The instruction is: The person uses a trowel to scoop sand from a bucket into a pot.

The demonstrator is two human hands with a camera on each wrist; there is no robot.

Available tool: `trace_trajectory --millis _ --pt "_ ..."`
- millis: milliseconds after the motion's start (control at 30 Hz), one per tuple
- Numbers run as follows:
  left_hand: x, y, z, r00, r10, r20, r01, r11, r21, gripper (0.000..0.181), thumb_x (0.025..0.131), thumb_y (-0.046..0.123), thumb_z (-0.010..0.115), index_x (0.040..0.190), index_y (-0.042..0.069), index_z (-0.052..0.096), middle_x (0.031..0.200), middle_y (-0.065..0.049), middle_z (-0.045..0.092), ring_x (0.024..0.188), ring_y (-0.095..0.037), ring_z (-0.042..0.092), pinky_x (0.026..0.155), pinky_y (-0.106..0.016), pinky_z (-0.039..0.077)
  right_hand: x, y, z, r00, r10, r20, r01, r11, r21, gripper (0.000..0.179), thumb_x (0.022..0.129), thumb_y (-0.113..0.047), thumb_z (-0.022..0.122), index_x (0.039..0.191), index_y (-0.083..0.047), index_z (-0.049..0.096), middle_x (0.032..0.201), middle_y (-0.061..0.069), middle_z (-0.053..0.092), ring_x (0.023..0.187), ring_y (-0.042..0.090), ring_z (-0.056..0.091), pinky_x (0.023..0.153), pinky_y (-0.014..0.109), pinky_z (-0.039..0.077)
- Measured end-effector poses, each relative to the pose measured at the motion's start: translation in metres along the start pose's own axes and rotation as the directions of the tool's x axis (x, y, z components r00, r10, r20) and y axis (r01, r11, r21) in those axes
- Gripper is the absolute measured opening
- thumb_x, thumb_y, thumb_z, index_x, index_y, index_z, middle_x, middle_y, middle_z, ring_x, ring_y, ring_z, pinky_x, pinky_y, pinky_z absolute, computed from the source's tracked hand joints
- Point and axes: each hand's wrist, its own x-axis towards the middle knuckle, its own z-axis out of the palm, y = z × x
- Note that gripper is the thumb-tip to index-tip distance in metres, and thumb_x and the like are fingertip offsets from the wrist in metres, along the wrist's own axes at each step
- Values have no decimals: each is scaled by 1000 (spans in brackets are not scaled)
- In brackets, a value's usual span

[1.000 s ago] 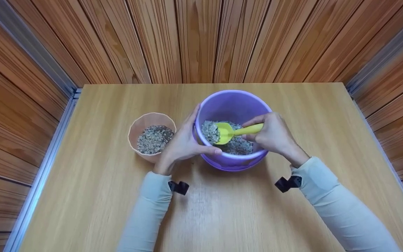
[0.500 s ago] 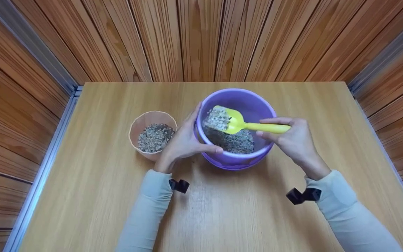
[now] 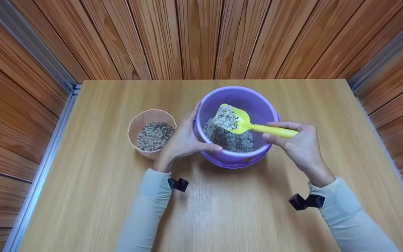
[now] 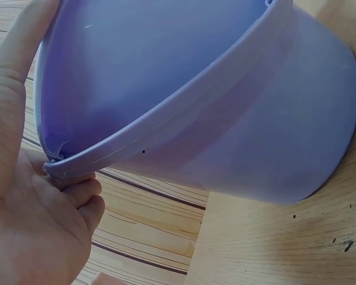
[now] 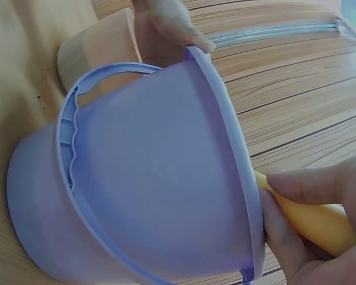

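Observation:
My left hand [image 3: 184,141] holds the left side of a purple bucket [image 3: 248,99], its thumb over the rim and its fingers round the outside. Grey gravel [image 3: 238,141] lies in the bottom of this bucket. In my right hand [image 3: 301,148] is the handle of a yellow scoop [image 3: 275,131], pinched between thumb and fingers. A heap of pale gravel fills the scoop's blade, which is over the bucket's opening. The right wrist view has the scoop's yellow handle [image 5: 320,225] beside the rim; the bucket hides the blade there.
Left of the bucket, close to my left wrist, stands a peach-coloured pot [image 3: 142,127] with gravel in it. The bucket's carrying handle [image 5: 65,142] hangs down its near side. Wooden panels [image 3: 198,38] rise behind the table [image 3: 93,196].
My right hand has raised the scoop out of the gravel with a load on it and drawn it to the right. My left hand keeps its hold on the bucket.

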Motion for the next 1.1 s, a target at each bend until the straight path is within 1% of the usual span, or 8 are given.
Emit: trace_trajectory --millis 167,333,500,700,800,867,1000,1100 --pt "0 0 0 999 32 7 -32 999 -5 144 56 50 99 165 25 8 167 1 20 149 -17 25 122 -46 22 1 0 0 1000 -1 3 1 999 32 42 80 -16 89 115 3 75 111 15 70 89 20 66 73 23 59" --pt "-6 3 -8 1000 20 -14 -18 996 90 146 55 57 97 165 24 7 169 -3 12 154 -22 15 122 -51 17 0 1 1 1000 -4 13 4 999 37 44 80 -16 89 116 5 74 111 14 71 89 20 67 74 24 60" --pt "-19 5 -27 997 40 -70 -27 984 174 145 56 60 95 165 19 8 169 -3 9 154 -22 12 123 -49 16 0 2 0 1000 -1 13 1 1000 16 45 81 -20 88 117 4 74 113 14 70 90 20 67 74 24 60" --pt "-38 -6 -61 981 84 -175 -54 984 171 142 60 46 98 164 11 8 169 -6 12 153 -23 15 124 -44 15 -1 1 -1 1000 -2 2 2 1000 -3 44 81 -22 88 117 1 75 114 14 69 90 21 65 73 23 59" --pt "-48 -15 -78 973 36 -230 1 987 159 142 60 44 99 164 14 7 169 -6 12 153 -23 13 124 -46 13 -1 2 -1 1000 0 0 0 1000 -5 44 81 -22 88 117 0 75 114 14 69 89 20 65 72 22 59" --pt "-55 -22 -89 966 -23 -258 66 985 158 142 60 47 98 165 19 7 169 -4 10 154 -24 11 124 -49 12 -1 1 -1 1000 2 -1 -2 1000 0 45 81 -22 88 117 1 75 114 13 69 89 20 64 72 22 59" --pt "-69 -36 -106 946 -169 -277 220 962 164 141 61 57 94 165 27 3 170 0 5 155 -27 7 122 -58 12 -1 1 0 1000 0 -8 0 1000 9 44 81 -20 89 117 2 75 112 13 70 89 19 65 71 22 59" --pt "-77 -47 -111 931 -239 -275 289 945 157 139 65 56 92 164 28 0 170 -1 2 155 -31 6 120 -63 14 -1 1 0 1000 -5 -12 5 1000 4 43 80 -19 89 115 1 75 110 13 70 88 18 65 71 22 58"
